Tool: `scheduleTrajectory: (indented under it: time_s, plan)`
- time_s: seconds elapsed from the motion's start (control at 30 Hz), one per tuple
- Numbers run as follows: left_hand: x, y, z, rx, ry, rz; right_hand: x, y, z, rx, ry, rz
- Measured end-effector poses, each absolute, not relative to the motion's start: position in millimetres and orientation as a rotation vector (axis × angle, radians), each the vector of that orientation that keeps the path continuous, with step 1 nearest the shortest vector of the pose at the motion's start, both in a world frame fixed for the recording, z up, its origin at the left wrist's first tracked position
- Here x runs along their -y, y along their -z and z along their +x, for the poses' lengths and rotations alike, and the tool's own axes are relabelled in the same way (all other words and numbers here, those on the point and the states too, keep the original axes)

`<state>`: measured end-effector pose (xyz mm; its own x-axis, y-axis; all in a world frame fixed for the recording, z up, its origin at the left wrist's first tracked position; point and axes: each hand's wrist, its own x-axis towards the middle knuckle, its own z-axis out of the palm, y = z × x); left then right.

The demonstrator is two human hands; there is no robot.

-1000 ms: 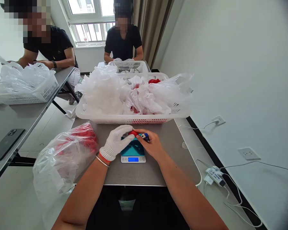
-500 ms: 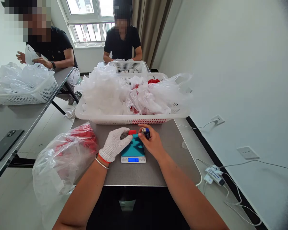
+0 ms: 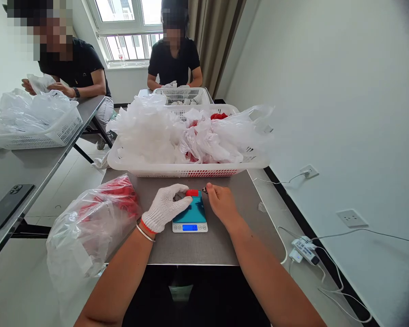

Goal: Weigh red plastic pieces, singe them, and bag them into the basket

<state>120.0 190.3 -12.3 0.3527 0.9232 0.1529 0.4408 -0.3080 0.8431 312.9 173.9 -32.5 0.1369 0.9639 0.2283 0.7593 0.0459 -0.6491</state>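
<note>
My left hand [image 3: 165, 206], in a white knitted glove with a red cuff, pinches a short red cylinder [image 3: 192, 193] between thumb and fingers. Bare and closed, my right hand [image 3: 221, 200] grips a small dark tool [image 3: 204, 190] whose tip points at the cylinder's right end; most of the tool is hidden in the fist, and I cannot tell its kind. Both hands are over a digital scale [image 3: 190, 222] with a teal platform and a lit blue display reading about zero. Left of my gloved hand lies a clear plastic bag [image 3: 92, 218] with red items inside.
A large white basket [image 3: 191, 169] full of plastic bags spans the table's far side. Behind it, another basket [image 3: 182, 94] stands before a seated person. At left, a second person handles a bag beside a basket [image 3: 63, 129]; a phone [image 3: 9, 206] lies on that table.
My right fist has turned and closed further around the dark tool, bringing its tip toward the red cylinder. The cylinder has shifted slightly right and down with my left hand.
</note>
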Motion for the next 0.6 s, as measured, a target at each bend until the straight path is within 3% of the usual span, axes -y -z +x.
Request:
scheduleTrajectory:
  time_s: [0.6]
  plan:
    - [-192.7, 10.4, 115.7, -1.102, -0.857, 1.688, -172.8, 36.0, 311.9, 1.774, -0.239, -1.778]
